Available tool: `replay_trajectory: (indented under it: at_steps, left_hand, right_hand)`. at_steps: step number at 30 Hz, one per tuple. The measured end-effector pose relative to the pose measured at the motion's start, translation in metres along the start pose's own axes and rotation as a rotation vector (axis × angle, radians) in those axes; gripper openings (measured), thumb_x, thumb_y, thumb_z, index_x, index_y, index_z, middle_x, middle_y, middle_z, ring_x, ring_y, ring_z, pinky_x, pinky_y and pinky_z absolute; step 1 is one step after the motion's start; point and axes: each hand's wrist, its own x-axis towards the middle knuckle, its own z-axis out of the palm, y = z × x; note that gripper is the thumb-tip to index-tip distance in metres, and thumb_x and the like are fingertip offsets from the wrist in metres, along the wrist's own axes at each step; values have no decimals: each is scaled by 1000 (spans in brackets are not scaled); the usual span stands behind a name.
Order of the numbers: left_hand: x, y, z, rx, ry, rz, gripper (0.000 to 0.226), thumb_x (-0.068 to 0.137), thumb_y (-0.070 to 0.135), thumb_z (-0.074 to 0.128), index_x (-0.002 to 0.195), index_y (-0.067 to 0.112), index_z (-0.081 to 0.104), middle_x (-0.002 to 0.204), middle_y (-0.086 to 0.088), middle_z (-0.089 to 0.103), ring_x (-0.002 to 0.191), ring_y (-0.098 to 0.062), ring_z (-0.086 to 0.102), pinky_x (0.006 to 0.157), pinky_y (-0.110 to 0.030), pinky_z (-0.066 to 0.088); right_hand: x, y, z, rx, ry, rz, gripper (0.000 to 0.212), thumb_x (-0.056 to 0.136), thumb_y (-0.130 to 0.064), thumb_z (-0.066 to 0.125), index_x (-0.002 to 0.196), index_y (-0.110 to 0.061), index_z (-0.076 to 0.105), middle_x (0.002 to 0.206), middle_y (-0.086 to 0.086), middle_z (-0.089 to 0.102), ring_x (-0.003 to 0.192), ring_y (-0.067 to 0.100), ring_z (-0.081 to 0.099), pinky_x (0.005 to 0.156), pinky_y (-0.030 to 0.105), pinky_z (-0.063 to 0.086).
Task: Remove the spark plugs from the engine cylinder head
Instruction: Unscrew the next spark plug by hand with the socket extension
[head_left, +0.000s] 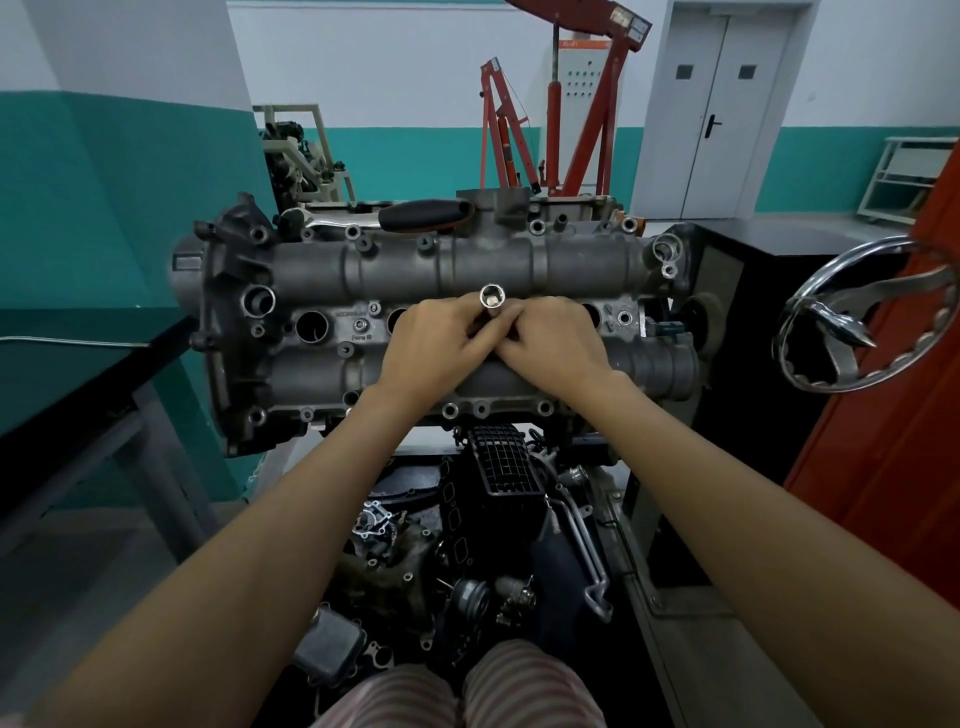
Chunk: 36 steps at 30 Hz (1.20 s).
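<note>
A grey engine cylinder head (363, 270) lies across the stand in front of me, with round spark plug wells along its middle; two open wells (311, 326) show at the left. A silver tubular spark plug socket (491, 301) stands up from the middle of the head, its hollow top facing me. My left hand (436, 348) and my right hand (550, 348) meet around its shaft, fingers curled on it. The lower end of the socket and the well under it are hidden by my fingers.
A ratchet with a black handle (423, 214) lies on the far edge of the head. A chrome handwheel (862, 317) sticks out at the right beside a red panel (883, 441). Loose engine parts (467, 545) fill the space below. A dark table (78, 384) stands left.
</note>
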Motion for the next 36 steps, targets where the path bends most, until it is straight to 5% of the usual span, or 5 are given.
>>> replay_trajectory:
  at_steps: [7, 12, 21, 30, 36]
  left_hand:
    - [-1, 4, 0, 2, -29, -19, 23, 91, 35, 46, 74, 21, 41, 64, 13, 40, 56, -15, 45, 51, -26, 26]
    - [0, 0, 0, -10, -23, -13, 39, 88, 45, 53, 67, 13, 62, 52, 1, 53, 53, -22, 55, 51, -27, 29]
    - [1, 4, -3, -14, -73, 3, 25, 89, 35, 45, 74, 19, 33, 62, 8, 41, 57, -18, 42, 51, -29, 25]
    - [27, 26, -25, 378, -106, 9, 47, 95, 35, 44, 53, 15, 37, 50, 0, 35, 51, -22, 39, 49, -29, 24]
    - [11, 36, -45, 257, 10, 41, 41, 90, 33, 43, 55, 14, 44, 47, -3, 41, 45, -25, 41, 50, -27, 20]
  right_hand:
    - [-2, 0, -2, 79, -7, 6, 27, 86, -34, 48, 95, -8, 46, 74, 7, 65, 67, 30, 60, 60, 29, 26]
    - [0, 0, -1, 23, -7, 11, 30, 87, -36, 49, 98, -15, 68, 88, 9, 70, 86, 29, 62, 68, 31, 32]
    - [-4, 0, -3, 104, -5, -42, 19, 86, -21, 49, 95, -6, 41, 66, 9, 60, 60, 34, 55, 59, 29, 21]
    - [-17, -11, -16, 782, 318, 352, 17, 89, -2, 37, 79, -10, 49, 61, -2, 51, 50, 1, 47, 50, 14, 37]
    - [-2, -24, -40, 1227, -315, 980, 30, 96, -18, 33, 106, 3, 52, 64, 11, 68, 54, 21, 66, 37, 17, 39]
